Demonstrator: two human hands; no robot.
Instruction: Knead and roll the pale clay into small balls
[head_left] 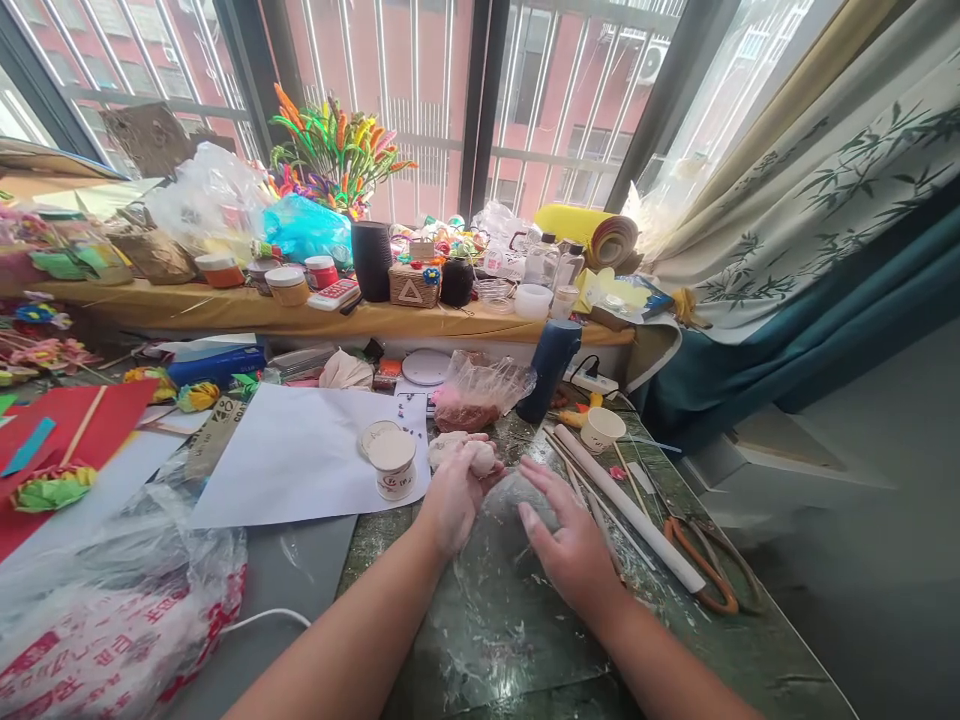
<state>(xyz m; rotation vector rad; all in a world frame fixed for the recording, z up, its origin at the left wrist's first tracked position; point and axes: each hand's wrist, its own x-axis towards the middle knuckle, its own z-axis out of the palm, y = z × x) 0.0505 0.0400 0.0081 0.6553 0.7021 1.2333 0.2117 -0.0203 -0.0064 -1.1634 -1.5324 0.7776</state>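
A small pale ball of clay sits in my left hand, between the thumb and the fingers. Behind that hand a flattened pale lump lies on the table, partly hidden. My right hand is low over the dusty dark tabletop, its thumb and fingers apart and nothing in them. To the left, a paper cup with pale material up to its top stands on a white sheet. A round pale disc is just behind the cup.
Right of my hands lie a rolling pin, thin sticks and orange-handled scissors. Another paper cup, a dark blue bottle and a plastic bag of brown material stand farther back. Jars line the windowsill; crumpled plastic covers the left front.
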